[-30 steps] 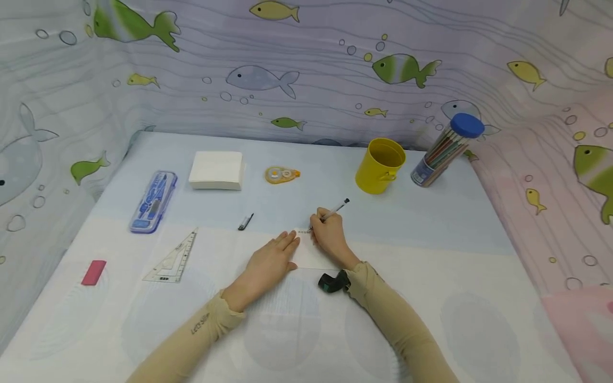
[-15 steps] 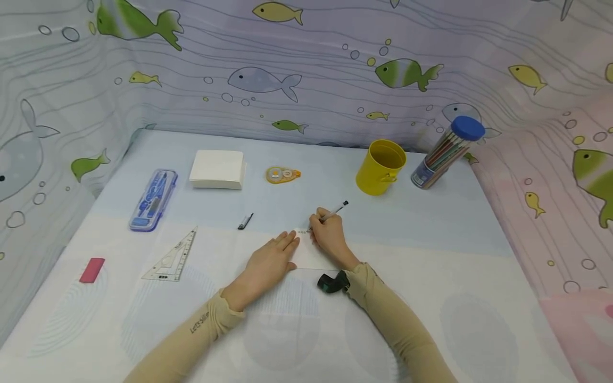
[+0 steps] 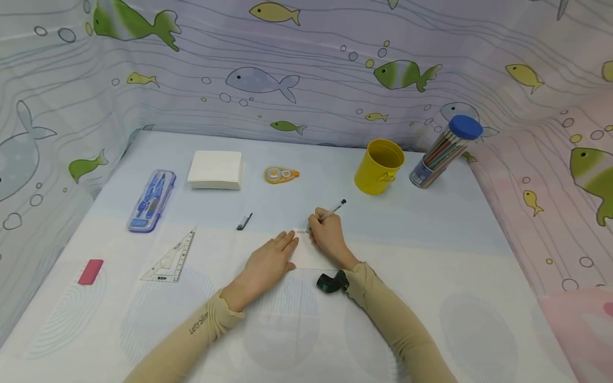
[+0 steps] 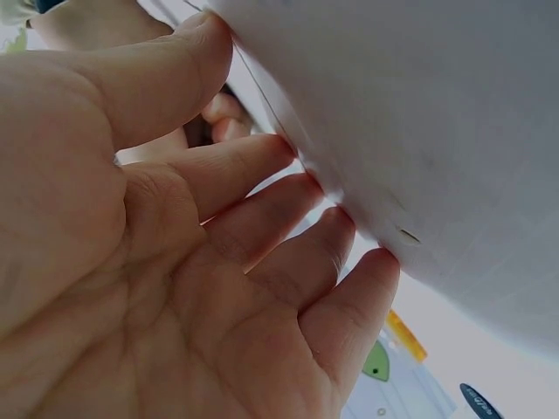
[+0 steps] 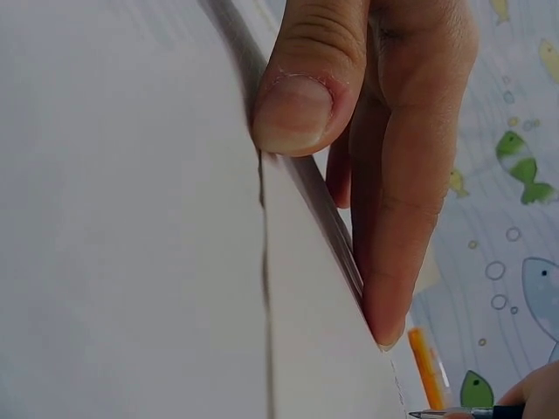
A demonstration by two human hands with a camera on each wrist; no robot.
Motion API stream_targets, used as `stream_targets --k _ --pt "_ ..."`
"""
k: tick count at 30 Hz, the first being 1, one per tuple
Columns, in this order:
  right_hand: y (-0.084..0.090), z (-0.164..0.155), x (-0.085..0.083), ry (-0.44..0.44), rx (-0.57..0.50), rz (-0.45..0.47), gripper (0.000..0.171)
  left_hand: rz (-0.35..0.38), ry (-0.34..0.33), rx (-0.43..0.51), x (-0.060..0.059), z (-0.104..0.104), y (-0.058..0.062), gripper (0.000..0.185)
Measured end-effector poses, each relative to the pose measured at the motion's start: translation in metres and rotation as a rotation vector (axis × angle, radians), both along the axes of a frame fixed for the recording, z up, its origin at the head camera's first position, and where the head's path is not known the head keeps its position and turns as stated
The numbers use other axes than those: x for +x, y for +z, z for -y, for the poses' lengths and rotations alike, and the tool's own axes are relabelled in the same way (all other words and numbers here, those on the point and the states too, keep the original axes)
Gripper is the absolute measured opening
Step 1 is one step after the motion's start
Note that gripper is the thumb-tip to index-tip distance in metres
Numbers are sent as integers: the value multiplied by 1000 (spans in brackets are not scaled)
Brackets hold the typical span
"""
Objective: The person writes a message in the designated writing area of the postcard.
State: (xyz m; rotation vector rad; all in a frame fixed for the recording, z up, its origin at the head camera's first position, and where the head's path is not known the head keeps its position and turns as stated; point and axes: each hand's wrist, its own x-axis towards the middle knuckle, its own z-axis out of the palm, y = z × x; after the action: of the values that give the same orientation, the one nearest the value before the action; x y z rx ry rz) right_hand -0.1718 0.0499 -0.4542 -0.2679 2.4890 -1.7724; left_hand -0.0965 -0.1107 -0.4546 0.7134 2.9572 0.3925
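A small white paper (image 3: 313, 258) lies on the table in front of me. My left hand (image 3: 270, 258) rests flat on its left part, fingers straight and pressing down; the left wrist view shows the same left hand (image 4: 218, 262) with its fingertips against the white sheet (image 4: 419, 131). My right hand (image 3: 325, 234) grips a black-capped pen (image 3: 333, 211), whose tip is at the paper's top edge beside a short line of writing. In the right wrist view the pen tip (image 5: 463, 412) shows at the bottom right, behind fingers (image 5: 402, 175) that press on the paper.
A pen cap (image 3: 245, 221), a clear set square (image 3: 170, 258), a pink eraser (image 3: 90, 272) and a blue geometry case (image 3: 151, 200) lie to the left. At the back are a white note block (image 3: 215, 169), correction tape (image 3: 281, 174), a yellow cup (image 3: 380, 166) and a pencil tube (image 3: 442, 150).
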Motion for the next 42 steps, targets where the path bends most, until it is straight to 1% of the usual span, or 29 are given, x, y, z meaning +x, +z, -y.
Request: stream_targets --k 2,5,9,11,16,22,25,27,29,32,38,42 --pt "-1 0 0 -8 -9 1 36 0 -1 -2 0 0 0 57" --pt "-14 0 -5 -37 -12 -2 36 -5 -2 -7 0 0 0 57" --pt "-34 0 -14 -55 -8 -20 37 -9 -1 -6 0 0 0 57" --pt "-36 -1 -15 -49 -18 -32 36 -8 -1 -5 0 0 1 57" --pt "-36 -1 -15 -33 -48 -34 36 -5 -3 2 0 0 2 57" --pt "-36 -3 -16 -28 -36 -26 37 -5 -5 14 1 0 2 57" --pt "-18 0 -8 -28 -24 -9 36 -6 -5 14 1 0 3 57" --pt "-17 0 -8 -37 -18 -13 35 -5 -4 16 0 0 3 57" --pt "-18 0 -8 -53 -11 -32 34 -5 -5 17 0 -1 3 57" --pt "-34 -2 -16 -61 -11 -58 34 -1 -4 15 0 -1 4 57" --pt "-33 -1 -15 -44 11 -49 35 9 1 14 0 0 4 57" --pt "-33 -1 -15 -53 -10 -47 35 3 -2 11 0 0 4 57"
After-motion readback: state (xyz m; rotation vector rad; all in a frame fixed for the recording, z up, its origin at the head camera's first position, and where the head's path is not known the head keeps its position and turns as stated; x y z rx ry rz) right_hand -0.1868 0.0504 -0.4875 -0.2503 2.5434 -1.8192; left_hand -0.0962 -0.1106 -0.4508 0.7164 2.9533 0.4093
